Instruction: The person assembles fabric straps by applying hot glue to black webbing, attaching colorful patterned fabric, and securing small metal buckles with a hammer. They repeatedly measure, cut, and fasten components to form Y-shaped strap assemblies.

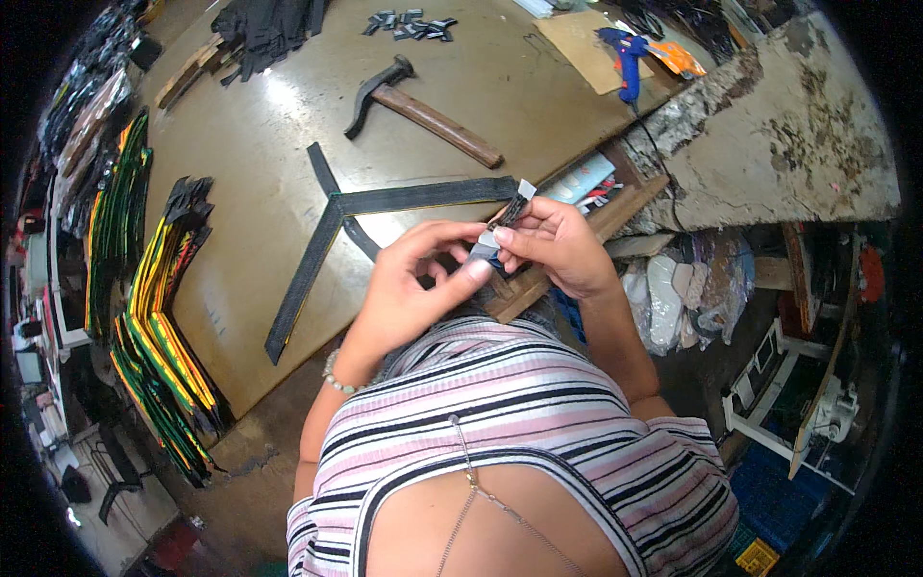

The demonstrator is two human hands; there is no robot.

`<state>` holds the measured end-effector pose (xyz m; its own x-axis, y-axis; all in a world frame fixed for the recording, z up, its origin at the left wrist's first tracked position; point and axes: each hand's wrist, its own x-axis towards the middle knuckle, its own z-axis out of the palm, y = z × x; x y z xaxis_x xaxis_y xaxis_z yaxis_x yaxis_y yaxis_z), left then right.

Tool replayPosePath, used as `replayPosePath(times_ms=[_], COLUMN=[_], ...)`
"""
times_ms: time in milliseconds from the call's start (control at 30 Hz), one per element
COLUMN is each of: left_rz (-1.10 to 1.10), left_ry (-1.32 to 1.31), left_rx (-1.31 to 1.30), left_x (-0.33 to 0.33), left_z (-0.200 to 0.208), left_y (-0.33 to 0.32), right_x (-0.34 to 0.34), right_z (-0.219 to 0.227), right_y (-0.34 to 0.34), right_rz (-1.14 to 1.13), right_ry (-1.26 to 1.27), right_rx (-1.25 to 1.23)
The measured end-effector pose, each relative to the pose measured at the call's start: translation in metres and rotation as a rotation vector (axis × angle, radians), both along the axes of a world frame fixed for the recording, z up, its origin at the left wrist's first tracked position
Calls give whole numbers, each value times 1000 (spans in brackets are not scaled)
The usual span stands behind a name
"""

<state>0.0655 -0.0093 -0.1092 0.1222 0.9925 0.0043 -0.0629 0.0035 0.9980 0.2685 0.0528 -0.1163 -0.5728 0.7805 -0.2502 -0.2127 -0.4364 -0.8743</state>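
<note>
Close to my body, at the table's near edge, my left hand [415, 279] pinches a small black label strip with white ends [526, 189]. My right hand [561, 242] pinches the same strip from the other side, thumb against fingers. Parts of the strip are hidden by my fingers. Just beyond my hands lies a black Y-shaped webbing strap [334, 206] with thin yellow edging. One arm of it reaches right toward the strip; I cannot tell if they touch. A hammer [437, 123] with a wooden handle rests beyond the strap.
Stacked black straps with yellow, green and red edges [159, 303] line the left of the brown table [260, 154]. Small black-and-grey labels [409, 24] lie at the far side, near dark straps [264, 37]. A blue glue gun [627, 65] sits far right, its cord hanging down.
</note>
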Motion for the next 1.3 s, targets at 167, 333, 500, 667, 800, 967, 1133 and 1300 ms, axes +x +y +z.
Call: replayPosePath(times_ms=[167, 333, 500, 667, 800, 967, 1133, 1300], left_rz=[87, 83, 126, 259, 343, 286, 477, 499], left_ry=[34, -93, -302, -321, -93, -456, -169, 16], left_rx=[-185, -252, -379, -227, -175, 5, -32, -73], left_x=[5, 8, -3, -22, -50, -77, -76, -73], left_z=[-14, -23, -23, -13, 6, 12, 7, 12], left_y=[1, 3, 1, -7, -37, -61, -70, -68], right_x=[4, 62, 111, 94, 81, 48, 11, 11], right_z=[-12, -35, -59, -67, -67, -81, -59, 18], right_y=[-4, 10, -1, -39, -23, 20, 53, 39], right_rz=[-174, -613, -718, -284, -335, -285, -183, -36], right_ry=[44, -238, -1246, -564, -473, -412, -628, -911], right_rx=[-8, 177, 828, -341, -300, -258, -178, 203])
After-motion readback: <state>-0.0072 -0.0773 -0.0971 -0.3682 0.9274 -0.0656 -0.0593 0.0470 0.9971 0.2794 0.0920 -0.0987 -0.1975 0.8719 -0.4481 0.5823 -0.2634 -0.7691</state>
